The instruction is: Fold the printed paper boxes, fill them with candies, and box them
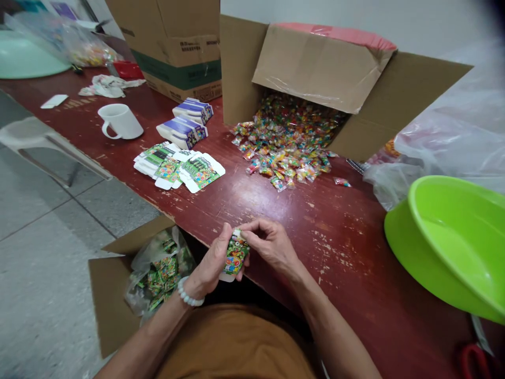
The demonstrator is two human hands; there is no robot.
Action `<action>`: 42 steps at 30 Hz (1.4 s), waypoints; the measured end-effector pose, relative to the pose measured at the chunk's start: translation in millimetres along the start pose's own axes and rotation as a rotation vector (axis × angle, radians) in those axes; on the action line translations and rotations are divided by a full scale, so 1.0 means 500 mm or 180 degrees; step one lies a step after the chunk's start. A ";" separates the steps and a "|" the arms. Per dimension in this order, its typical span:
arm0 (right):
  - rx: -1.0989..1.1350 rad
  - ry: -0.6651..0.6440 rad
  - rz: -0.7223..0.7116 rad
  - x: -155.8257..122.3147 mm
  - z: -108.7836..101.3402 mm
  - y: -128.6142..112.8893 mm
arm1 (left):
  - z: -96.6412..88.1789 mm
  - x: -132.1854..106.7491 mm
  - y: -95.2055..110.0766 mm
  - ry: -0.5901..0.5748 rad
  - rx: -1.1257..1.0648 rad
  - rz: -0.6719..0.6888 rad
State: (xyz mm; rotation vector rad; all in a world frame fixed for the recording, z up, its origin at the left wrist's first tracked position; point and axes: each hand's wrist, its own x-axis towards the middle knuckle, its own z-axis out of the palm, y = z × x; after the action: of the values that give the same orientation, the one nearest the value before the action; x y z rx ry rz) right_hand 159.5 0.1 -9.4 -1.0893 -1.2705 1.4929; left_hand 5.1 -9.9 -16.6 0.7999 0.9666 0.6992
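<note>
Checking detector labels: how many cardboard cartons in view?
3. A tipped carton on the table spills candies; a green-banded carton stands left of it; an open carton sits on the floor by the left hand, which grips a small box. More may be hidden.

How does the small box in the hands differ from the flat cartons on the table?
The small box is folded into shape; the flat cartons lie unfolded with flaps spread. The small box is one piece held by the left hand and right hand; the flat cartons sit untouched in a loose pile on the table. Both carry a green, colourful print.
</note>
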 end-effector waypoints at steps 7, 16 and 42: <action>-0.1493 0.0058 -0.1412 -0.016 0.010 0.019 | 0.012 0.012 0.013 0.0407 -0.0655 -0.0176; -0.3130 0.1554 -0.0620 0.193 -0.201 0.043 | -0.027 0.022 0.030 0.0511 -0.0524 0.0172; -0.1102 0.0078 -0.0114 0.009 -0.108 0.022 | -0.113 -0.032 0.057 -0.0202 0.0845 -0.0064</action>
State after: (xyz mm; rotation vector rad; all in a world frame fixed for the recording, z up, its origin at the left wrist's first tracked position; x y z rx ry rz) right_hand 209.8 15.7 -26.0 -1.2933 -1.5609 1.2563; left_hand -56.9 7.3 -5.1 1.0374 1.0210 0.5307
